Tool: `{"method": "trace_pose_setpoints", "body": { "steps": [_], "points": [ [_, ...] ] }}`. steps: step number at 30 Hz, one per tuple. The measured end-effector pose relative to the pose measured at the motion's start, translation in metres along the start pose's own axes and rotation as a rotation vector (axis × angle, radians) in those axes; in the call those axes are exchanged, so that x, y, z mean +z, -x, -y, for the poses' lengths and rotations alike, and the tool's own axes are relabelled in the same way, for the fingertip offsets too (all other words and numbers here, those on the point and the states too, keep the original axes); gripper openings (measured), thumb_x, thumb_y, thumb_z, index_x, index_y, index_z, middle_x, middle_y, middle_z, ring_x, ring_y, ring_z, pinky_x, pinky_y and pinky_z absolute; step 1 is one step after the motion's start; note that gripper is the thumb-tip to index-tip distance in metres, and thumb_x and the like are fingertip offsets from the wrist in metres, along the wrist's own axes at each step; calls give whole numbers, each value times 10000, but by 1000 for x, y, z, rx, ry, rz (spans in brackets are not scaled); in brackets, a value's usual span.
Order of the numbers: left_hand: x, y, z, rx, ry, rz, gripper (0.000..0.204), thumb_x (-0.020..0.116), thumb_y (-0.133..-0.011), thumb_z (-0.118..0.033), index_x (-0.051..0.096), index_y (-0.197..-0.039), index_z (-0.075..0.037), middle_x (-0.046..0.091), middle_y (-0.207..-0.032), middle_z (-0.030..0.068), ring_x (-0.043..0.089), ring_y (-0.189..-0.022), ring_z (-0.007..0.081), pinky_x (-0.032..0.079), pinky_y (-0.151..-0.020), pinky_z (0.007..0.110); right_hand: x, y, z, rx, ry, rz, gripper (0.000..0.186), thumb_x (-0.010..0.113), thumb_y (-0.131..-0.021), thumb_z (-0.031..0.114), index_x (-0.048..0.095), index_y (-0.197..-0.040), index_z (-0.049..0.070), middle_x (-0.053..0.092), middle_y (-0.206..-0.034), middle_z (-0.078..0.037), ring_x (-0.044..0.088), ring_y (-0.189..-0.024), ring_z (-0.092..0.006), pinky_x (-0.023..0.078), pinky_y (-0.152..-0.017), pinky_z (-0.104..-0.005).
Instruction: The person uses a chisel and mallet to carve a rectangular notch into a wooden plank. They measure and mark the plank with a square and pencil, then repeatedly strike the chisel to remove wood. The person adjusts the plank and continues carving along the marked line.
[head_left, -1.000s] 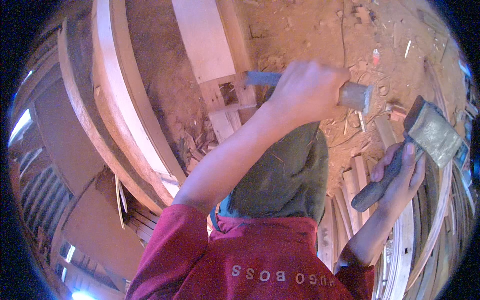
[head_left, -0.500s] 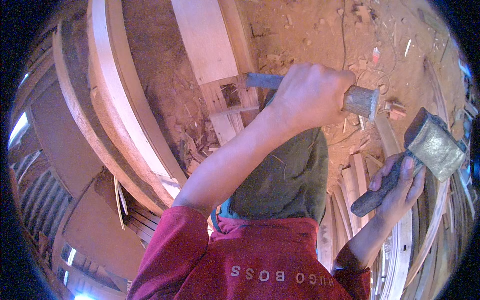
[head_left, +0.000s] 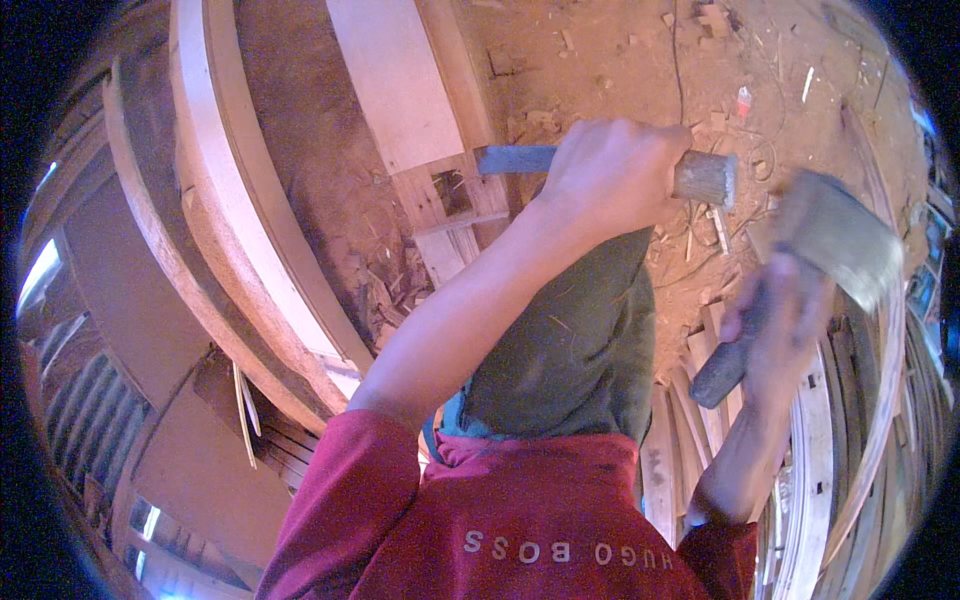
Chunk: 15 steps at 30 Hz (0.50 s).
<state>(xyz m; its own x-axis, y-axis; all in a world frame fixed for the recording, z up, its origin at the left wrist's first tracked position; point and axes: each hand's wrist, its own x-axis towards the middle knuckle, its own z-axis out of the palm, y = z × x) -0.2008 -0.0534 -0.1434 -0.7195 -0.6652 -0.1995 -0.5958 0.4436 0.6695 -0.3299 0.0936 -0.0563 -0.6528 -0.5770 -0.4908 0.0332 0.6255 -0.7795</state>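
Observation:
My left hand (head_left: 615,180) is closed round a chisel (head_left: 706,180). Its flat blade points left and the end of its wooden handle sticks out on the right. The blade's tip lies over the edge of a pale wooden beam (head_left: 392,85), beside a rectangular hole cut in it. My right hand (head_left: 785,305), blurred by motion, grips the dark handle of a hatchet (head_left: 840,240). The hatchet's broad metal head is raised to the right of the chisel's handle end, apart from it.
Long curved timber pieces (head_left: 225,150) stand on the left, with corrugated sheet (head_left: 85,385) beyond them. Wood chips and scraps lie on the dirt floor (head_left: 590,60), where a thin cable (head_left: 680,70) runs. Stacked wooden strips (head_left: 815,450) fill the lower right.
The hatchet and my right hand have swung up and left, nearer to the chisel's handle end. The chisel in my left hand has shifted slightly left in view, as has the beam.

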Motion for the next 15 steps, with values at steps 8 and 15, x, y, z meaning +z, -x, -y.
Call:
{"method": "trace_pose_setpoints", "body": {
  "steps": [8,15],
  "points": [
    [3,-1,2,-56,-53,61,239,750,-708,-237,657,-867,-85,689,-761,172,690,-770,378,550,-704,491,2,-18,-2,11,-131,-45,209,546,-1012,262,527,-1047,57,516,-637,-12,509,-471,-81,405,-405,-238],
    [-2,16,28,-68,-118,-50,299,754,-672,-305,692,-907,-131,682,-746,158,683,-725,372,563,-688,495,-6,-19,-4,-72,141,194,193,558,-1005,261,542,-948,77,538,-634,-21,502,-452,-93,398,-404,-258]
  ]
}}
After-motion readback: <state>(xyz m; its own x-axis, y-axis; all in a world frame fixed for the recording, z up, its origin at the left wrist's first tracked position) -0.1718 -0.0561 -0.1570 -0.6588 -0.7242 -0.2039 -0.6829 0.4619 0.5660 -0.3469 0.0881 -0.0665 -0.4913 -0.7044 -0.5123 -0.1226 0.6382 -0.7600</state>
